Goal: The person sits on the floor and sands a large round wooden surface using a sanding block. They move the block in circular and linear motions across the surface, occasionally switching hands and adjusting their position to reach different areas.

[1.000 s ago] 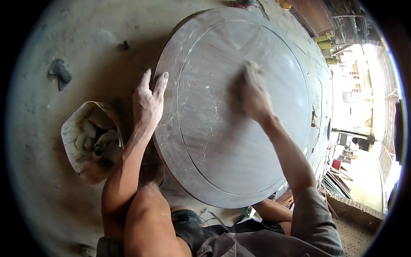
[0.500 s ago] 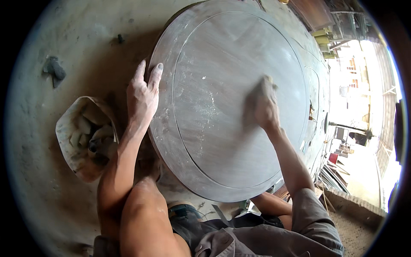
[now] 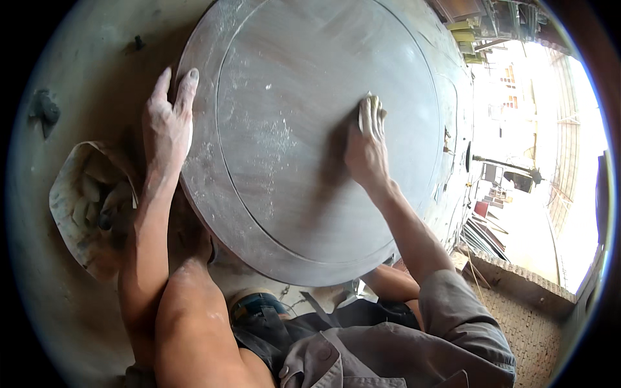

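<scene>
A large round grey-brown tabletop (image 3: 310, 213) with a ring groove near its edge fills the middle, streaked with pale dust. At its left rim, my left hand (image 3: 169, 126) lays its thumb on the face while a finger runs along the outer side; the other fingers are hidden. My right hand (image 3: 369, 142) presses on the face right of centre, its dusty fingers close together. A small pale bit shows at their tips, but whatever lies beneath them is hidden.
An open pale sack (image 3: 68, 200) with several dusty pieces inside stands on the floor at left. A dark grey lump (image 3: 44, 110) lies beyond it. My bare knee (image 3: 194, 304) is near the rim. Stacked boards (image 3: 485, 236) lie at right by a low ledge (image 3: 524, 284).
The view has shifted, so the tabletop and both hands sit further left and slightly higher. My right hand, blurred before, now shows sharply on the face. The left hand stays at the rim.
</scene>
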A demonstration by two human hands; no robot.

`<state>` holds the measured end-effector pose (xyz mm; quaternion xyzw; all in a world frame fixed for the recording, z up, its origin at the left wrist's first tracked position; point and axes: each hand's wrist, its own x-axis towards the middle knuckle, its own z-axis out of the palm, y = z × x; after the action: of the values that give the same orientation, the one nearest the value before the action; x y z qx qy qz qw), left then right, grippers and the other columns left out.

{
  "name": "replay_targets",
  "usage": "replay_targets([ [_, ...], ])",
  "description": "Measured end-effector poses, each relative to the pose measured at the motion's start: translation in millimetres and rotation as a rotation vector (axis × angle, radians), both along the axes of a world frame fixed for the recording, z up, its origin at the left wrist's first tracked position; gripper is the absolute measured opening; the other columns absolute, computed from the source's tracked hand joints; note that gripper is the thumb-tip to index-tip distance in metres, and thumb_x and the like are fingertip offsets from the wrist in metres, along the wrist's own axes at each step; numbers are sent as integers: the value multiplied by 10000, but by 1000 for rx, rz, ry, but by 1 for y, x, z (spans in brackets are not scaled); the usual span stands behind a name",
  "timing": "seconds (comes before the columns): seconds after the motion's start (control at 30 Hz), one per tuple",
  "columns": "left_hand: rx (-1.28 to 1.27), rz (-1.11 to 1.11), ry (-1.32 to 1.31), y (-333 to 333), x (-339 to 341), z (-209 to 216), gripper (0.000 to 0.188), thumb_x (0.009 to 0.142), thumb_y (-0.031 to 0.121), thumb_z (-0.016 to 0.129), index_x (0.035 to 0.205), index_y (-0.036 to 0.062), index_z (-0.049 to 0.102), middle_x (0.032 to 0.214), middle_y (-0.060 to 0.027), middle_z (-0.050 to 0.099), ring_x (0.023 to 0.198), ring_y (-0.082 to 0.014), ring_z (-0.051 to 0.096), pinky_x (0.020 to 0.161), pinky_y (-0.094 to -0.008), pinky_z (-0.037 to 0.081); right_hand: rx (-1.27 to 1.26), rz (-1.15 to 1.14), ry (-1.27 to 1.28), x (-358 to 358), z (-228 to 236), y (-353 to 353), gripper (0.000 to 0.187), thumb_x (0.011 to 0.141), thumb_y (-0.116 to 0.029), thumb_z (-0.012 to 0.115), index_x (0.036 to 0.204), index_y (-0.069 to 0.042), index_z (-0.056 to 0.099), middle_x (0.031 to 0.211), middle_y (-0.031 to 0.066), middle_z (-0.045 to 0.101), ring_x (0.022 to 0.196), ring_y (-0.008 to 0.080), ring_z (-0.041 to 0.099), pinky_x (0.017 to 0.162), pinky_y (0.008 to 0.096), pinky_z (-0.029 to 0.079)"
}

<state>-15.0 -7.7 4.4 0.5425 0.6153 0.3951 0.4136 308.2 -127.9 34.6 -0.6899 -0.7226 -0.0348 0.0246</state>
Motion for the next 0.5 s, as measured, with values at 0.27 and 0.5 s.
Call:
replay_targets([
  [0.27, -16, -22, 21, 5, -18, -17, 869, 925, 594, 656, 1429, -92, 482, 1318, -274, 629, 1219, -297, 619, 1030, -341, 455, -38, 314, 209, -148, 13, 71, 603, 935, -231, 523, 1449, 73, 437, 1573, 308, 312, 1442, 498, 313, 1231, 545, 214],
  [0.5, 68, 12, -87, 4, -2, -13, 862, 918, 600, 663, 1386, -109, 516, 1257, -288, 655, 1194, -342, 628, 1019, -370, 476, -101, -383, 137, 77, 6, -87, 666, 953, -58, 402, 1550, 121, 167, 1622, 350, 126, 1536, 453, 88, 1268, 502, 38],
])
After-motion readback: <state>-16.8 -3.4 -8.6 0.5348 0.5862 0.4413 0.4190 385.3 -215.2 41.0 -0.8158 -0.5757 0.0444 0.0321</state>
